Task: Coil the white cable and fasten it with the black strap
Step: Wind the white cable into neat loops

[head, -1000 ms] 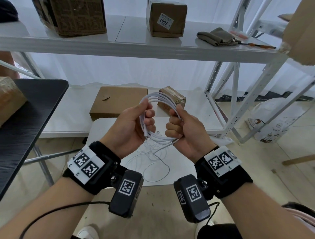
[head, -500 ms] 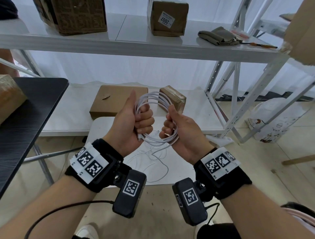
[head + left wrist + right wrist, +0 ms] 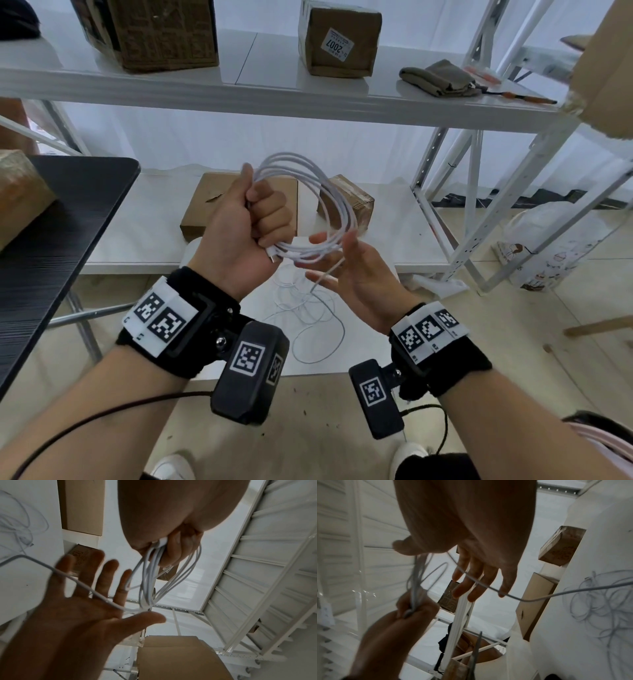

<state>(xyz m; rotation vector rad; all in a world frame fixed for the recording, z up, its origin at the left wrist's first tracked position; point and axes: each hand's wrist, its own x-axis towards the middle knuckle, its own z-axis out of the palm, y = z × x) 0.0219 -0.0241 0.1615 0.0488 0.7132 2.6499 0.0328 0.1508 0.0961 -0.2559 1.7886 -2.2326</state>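
Right hand (image 3: 356, 274): was open, palm up, fingers (image 3: 109, 574) spread, with one loose strand of the cable lying across them
Left hand (image 3: 246, 222): was a fist, fingers curled round the gathered loops, thumb pointing up
White cable (image 3: 329, 205): several loops stood in the air between the two hands, gripped at their left side; a plug end stuck out below the left fist
Cable tail (image 3: 308, 318): ran from the right palm down to a loose tangle on the small white desk (image 3: 370, 353) beneath the hands
Black strap: could not be picked out in any view
Lower shelf (image 3: 137, 233): carried a flat cardboard box (image 3: 202, 212) and a smaller taped box (image 3: 356, 202) behind the coil
Upper shelf (image 3: 274, 82): carried two cardboard boxes and a folded cloth (image 3: 442, 78)
Black desk (image 3: 51, 240): stood at the left
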